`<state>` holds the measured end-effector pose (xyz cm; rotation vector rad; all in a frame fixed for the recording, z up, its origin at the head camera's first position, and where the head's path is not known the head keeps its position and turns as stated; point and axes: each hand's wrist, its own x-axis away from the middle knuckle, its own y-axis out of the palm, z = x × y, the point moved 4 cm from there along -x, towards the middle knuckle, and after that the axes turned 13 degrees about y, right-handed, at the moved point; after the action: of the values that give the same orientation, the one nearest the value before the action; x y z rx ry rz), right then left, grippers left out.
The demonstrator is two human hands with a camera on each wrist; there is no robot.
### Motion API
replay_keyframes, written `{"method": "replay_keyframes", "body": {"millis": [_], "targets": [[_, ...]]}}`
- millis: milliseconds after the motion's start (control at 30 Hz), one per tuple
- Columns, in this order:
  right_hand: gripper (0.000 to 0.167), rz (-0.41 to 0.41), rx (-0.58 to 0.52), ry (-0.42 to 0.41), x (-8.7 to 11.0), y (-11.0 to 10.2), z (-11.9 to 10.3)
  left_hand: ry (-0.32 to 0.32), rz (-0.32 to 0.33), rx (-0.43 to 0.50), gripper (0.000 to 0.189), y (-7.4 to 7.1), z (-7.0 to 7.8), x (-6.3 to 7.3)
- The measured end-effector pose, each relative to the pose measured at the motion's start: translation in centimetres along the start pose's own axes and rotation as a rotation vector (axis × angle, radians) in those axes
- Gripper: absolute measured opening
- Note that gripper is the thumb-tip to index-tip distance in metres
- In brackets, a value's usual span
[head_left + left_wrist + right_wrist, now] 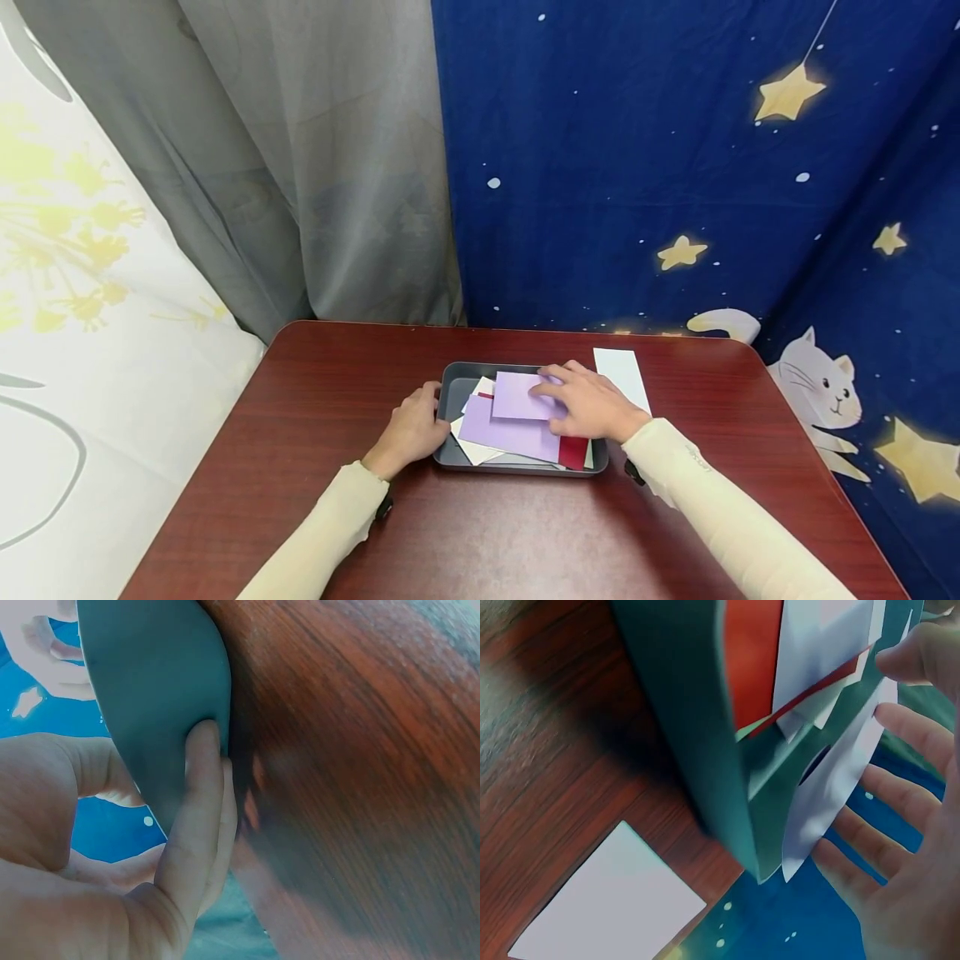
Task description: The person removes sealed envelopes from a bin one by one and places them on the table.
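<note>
At the left end of a dark grey tray (454, 396), my left hand (411, 427) grips the side; in the left wrist view its fingers lie along the outer wall and the thumb is at the rim. My right hand (587, 403) pinches a light purple card (516, 397) above the tray's right part. The right wrist view shows this card (829, 791) tilted and raised off the pile, fingertips along one edge. Below it lie a larger purple card (502, 432), a red card (573, 452) and several overlapping white cards (472, 450).
The tray stands on a reddish-brown wooden table (480, 533). A white card (621, 377) lies on the table just beyond the tray's right end. Behind the table hang a grey curtain (360, 167) and a blue star-patterned curtain (600, 167).
</note>
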<state>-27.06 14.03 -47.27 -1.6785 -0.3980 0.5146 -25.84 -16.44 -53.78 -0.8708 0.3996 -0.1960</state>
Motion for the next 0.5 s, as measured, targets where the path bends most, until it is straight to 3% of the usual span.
{"method": "replay_keyframes", "body": {"millis": [133, 267, 500], "targets": [[0.051, 0.010, -0.019, 0.022, 0.2, -0.2, 0.9, -0.024, -0.013, 0.008, 0.059, -1.3, 2.1, 0.3], [0.051, 0.007, -0.033, 0.051, 0.3, -0.3, 1.9, -0.064, -0.029, 0.014, 0.059, -1.9, 3.3, 0.5], [0.054, 0.002, -0.039, 0.134, 0.8, -0.5, 3.9, -0.083, -0.046, -0.003, 0.060, -1.8, 3.3, 0.5]]}}
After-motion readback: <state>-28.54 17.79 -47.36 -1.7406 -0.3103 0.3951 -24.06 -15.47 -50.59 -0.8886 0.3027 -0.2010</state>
